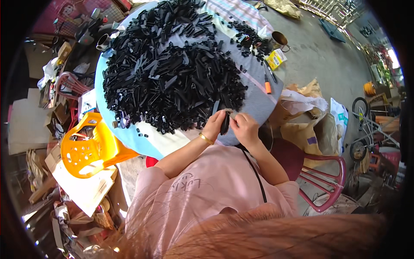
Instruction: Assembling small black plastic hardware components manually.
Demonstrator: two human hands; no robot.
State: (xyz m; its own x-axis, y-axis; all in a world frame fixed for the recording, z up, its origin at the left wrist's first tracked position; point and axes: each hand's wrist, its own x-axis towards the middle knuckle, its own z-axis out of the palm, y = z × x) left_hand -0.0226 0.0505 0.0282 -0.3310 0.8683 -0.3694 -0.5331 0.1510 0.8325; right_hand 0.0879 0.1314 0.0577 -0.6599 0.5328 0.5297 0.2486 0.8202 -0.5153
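Note:
Close to my body, at the near edge of a round cloth-covered table (pixel 148 146), my two hands meet. My left hand (pixel 213 126) is closed round a small, dark, elongated plastic piece (pixel 224 124). My right hand (pixel 245 129) pinches right beside it; something small and pale shows at its fingertips, too small to name. Just beyond my fingers lies a large heap of black plastic pieces (pixel 172 73), many of them long and flat. A smaller group of black pieces (pixel 250 39) is spread at the far right of the table.
A metal mug (pixel 280 39), a yellow packet (pixel 276 58) and an orange-ended tool (pixel 268 87) sit at the table's right side. Left of me stands a yellow plastic chair (pixel 92 144), right of me a dark red chair (pixel 323 181). Open paper sacks (pixel 304 134) stand beyond it.

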